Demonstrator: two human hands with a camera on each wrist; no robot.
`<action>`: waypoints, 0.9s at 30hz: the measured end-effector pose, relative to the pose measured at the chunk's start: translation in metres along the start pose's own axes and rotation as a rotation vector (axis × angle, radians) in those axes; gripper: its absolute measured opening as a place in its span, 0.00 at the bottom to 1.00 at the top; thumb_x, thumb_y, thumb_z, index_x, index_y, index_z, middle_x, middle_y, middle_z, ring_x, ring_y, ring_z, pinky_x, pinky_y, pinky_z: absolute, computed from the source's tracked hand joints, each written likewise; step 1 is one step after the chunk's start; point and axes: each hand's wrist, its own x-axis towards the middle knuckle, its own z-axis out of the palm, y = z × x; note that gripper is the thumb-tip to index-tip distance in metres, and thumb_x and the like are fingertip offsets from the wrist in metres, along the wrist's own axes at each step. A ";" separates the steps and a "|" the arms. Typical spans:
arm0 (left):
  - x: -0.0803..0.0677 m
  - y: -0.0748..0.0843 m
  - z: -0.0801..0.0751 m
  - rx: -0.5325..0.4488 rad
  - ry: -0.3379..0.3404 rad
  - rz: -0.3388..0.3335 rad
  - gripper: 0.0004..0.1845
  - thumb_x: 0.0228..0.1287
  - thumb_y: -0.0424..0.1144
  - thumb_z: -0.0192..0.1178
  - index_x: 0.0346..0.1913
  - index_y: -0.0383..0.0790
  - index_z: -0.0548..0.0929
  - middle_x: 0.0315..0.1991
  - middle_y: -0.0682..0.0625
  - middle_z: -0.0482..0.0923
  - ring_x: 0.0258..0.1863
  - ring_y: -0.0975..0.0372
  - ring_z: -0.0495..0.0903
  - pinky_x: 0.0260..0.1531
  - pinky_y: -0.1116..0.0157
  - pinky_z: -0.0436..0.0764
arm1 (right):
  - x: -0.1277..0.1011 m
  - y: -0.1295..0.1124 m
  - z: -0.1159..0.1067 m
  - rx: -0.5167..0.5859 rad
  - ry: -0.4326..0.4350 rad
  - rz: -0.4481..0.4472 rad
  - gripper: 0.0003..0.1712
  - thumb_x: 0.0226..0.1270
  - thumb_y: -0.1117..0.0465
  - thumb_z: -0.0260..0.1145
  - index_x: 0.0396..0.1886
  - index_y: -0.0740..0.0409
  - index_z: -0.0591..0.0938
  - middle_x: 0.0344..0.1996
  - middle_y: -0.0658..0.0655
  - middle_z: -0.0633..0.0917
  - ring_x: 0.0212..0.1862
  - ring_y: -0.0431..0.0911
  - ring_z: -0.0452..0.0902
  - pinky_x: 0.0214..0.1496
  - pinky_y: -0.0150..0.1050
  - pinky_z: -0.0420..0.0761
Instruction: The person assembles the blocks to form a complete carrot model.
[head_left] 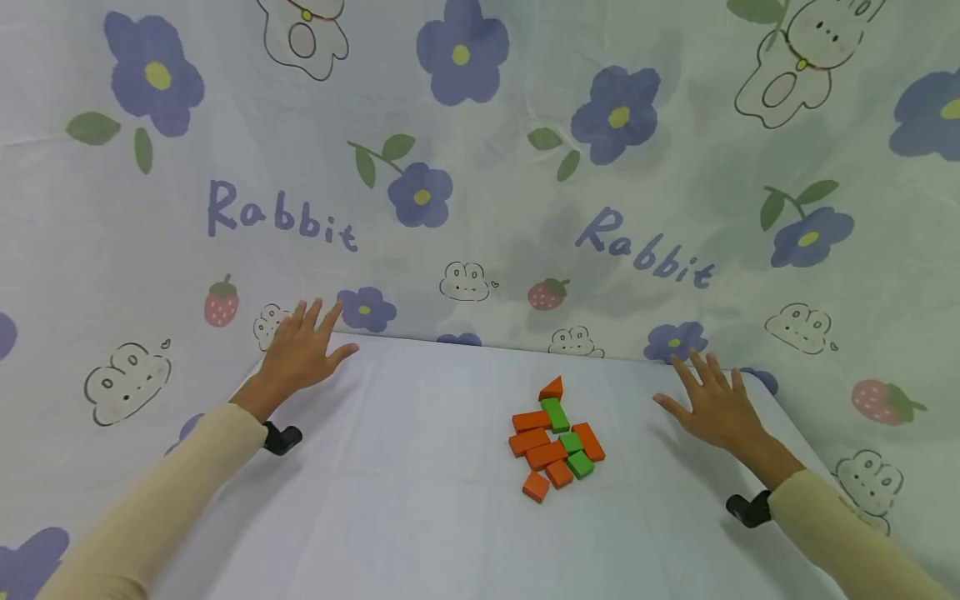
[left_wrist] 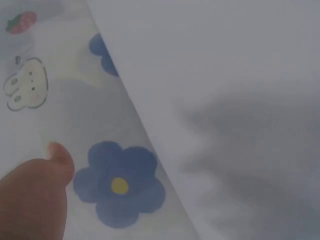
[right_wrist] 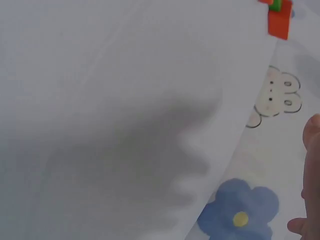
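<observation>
Orange and green blocks (head_left: 556,440), plain white table (head_left: 420,500), purple-flower rabbit-print backdrop (head_left: 480,167), cream sleeves (head_left: 150,508)

hanging at far side and both flanks: pale cloth backdrop (head_left: 480,167) printed with purple flowers, rabbits, strawberries, "Rabbit" lettering | lying near: white table (head_left: 420,500) | lighting scene: soft, even light

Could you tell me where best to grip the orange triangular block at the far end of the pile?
Probably pinch the triangular block across its flat side faces, coming from above with the right hand, which is nearer. It sits slightly apart at the pile's far end, so fingers should fit beside it.
</observation>
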 end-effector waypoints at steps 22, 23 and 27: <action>0.002 0.065 0.018 -0.269 -0.102 0.209 0.30 0.72 0.47 0.59 0.72 0.40 0.69 0.73 0.37 0.63 0.76 0.41 0.56 0.71 0.39 0.60 | -0.011 -0.060 -0.001 0.222 0.088 -0.087 0.42 0.62 0.47 0.72 0.69 0.63 0.71 0.59 0.71 0.78 0.55 0.66 0.77 0.53 0.66 0.78; 0.002 0.069 0.018 -0.298 -0.109 0.213 0.30 0.72 0.46 0.60 0.72 0.40 0.69 0.73 0.38 0.65 0.75 0.42 0.58 0.71 0.40 0.61 | -0.011 -0.064 0.000 0.230 0.096 -0.100 0.41 0.62 0.47 0.73 0.69 0.63 0.72 0.59 0.70 0.79 0.54 0.66 0.78 0.52 0.65 0.78; 0.005 0.086 0.018 -0.365 -0.141 0.256 0.29 0.71 0.45 0.61 0.71 0.40 0.70 0.71 0.40 0.68 0.73 0.44 0.63 0.71 0.42 0.65 | -0.011 -0.077 0.000 0.263 0.126 -0.134 0.39 0.61 0.46 0.73 0.67 0.61 0.74 0.56 0.69 0.80 0.51 0.63 0.79 0.49 0.62 0.79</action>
